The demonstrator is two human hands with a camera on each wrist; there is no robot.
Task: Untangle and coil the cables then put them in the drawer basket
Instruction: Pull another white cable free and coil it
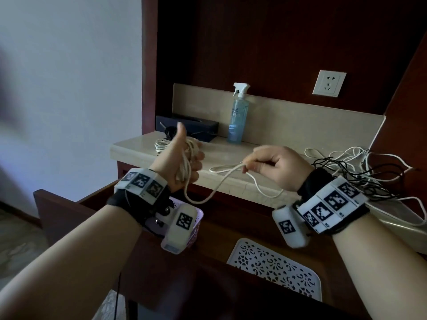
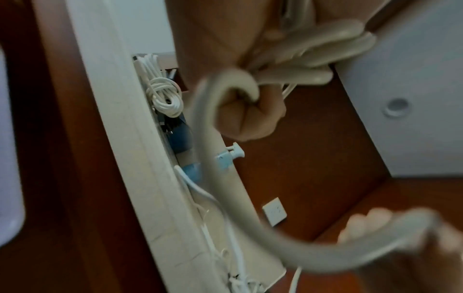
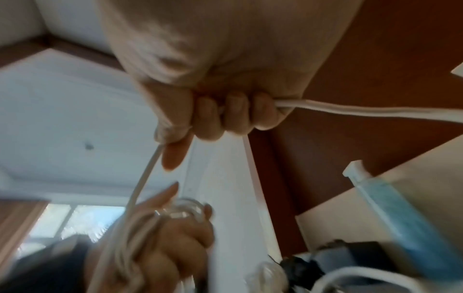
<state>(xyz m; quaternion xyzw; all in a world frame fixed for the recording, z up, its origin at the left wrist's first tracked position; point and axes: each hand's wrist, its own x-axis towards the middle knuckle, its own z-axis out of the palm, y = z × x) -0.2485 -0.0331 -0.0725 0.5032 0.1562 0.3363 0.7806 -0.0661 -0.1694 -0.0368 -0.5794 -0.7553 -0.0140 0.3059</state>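
left hand (image 1: 182,162): fingers curled around a bundle of white cable (image 1: 213,192) loops, thumb raised. right hand (image 1: 275,168): fingers clenched on the same cable's free run, which sags between both hands above the open drawer (image 1: 231,232). drawer contents: a pink basket (image 1: 196,218) under the left wrist; its contents are hidden. tangled cables (image 1: 360,172) lie on the countertop (image 1: 138,146).

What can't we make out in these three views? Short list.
- Drawer basket: head view, mostly hidden behind the left wrist rig; contents unseen.
- Tangled cables: head view, partly behind the right hand and cut by the right edge; count unclear.
- White cable: left wrist view, motion-blurred; its free end shows nowhere.
- Coil in the left hand: number of turns unreadable; right wrist view blurred.
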